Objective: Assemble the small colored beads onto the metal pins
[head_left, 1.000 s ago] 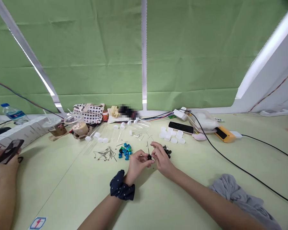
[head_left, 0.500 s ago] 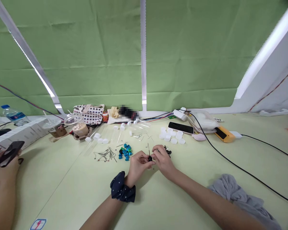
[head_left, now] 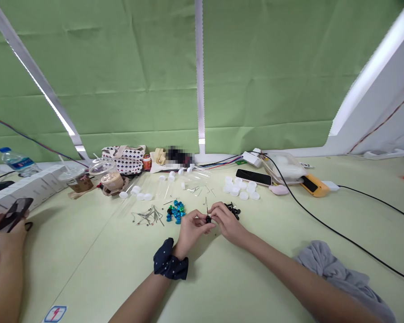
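My left hand (head_left: pixel 194 229) pinches a small round black part (head_left: pixel 208 219) between thumb and fingers. From it a thin metal pin (head_left: pixel 206 205) stands up nearly straight. My right hand (head_left: pixel 227 223) is closed, its fingertips against the right side of the same black part, at the pin's foot. Just behind the right hand lies a pile of small black parts (head_left: pixel 234 210). To the left of my left hand are shiny blue and green balls (head_left: pixel 177 211), and beyond them a heap of thin metal rods (head_left: pixel 151 216). A dark dotted scrunchie (head_left: pixel 170 260) circles my left wrist.
White caps (head_left: pixel 243 188), clear tubes (head_left: pixel 166 186), a phone (head_left: pixel 253 177) and a yellow device (head_left: pixel 314 185) lie farther back. A black cable (head_left: pixel 309 217) crosses the right side, near a grey cloth (head_left: pixel 333 269). At the left, another person's hands hold a phone (head_left: pixel 15 214).
Both hands have shifted slightly left with the black part between them. More of the black pile now shows behind my right hand. The view has moved a little.
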